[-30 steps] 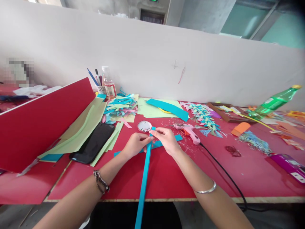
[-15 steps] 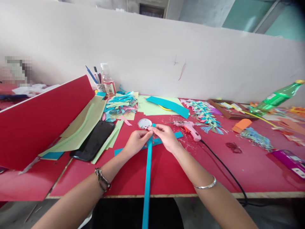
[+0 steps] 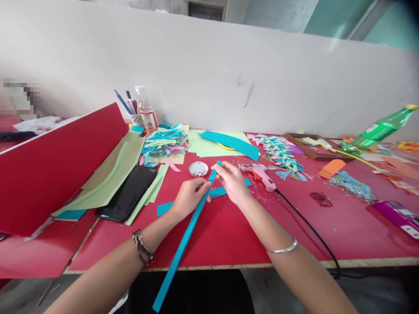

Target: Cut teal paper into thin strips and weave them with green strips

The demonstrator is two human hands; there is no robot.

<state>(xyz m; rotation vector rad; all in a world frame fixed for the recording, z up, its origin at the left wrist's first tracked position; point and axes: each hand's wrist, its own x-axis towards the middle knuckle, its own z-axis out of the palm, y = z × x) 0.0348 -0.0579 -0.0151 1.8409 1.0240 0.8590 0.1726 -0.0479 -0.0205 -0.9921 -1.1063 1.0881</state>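
A long blue paper strip (image 3: 183, 237) runs slantwise between my hands, its lower end hanging past the table's front edge. My left hand (image 3: 191, 196) is closed on it partway up, thumb on top. At its far end, my right hand (image 3: 231, 181) pinches the strip between thumb and fingers. Beneath them another blue strip (image 3: 166, 208) lies across the red table. A round white lid (image 3: 198, 168) with small bits in it sits just beyond my hands. To the right rests a pink glue gun (image 3: 262, 173) with a black cord.
A black phone (image 3: 127, 194) and green paper strips (image 3: 153, 189) lie left, beside an upright red board (image 3: 62, 165). Behind are a pile of cut paper pieces (image 3: 166, 141) and a clear bottle (image 3: 148, 115). A green bottle (image 3: 381, 130) leans over a brown tray (image 3: 310, 152) at right.
The blue strip has swung from nearly upright to a slant, its lower end moving left. My right hand has shifted slightly right and up, apart from my left hand.
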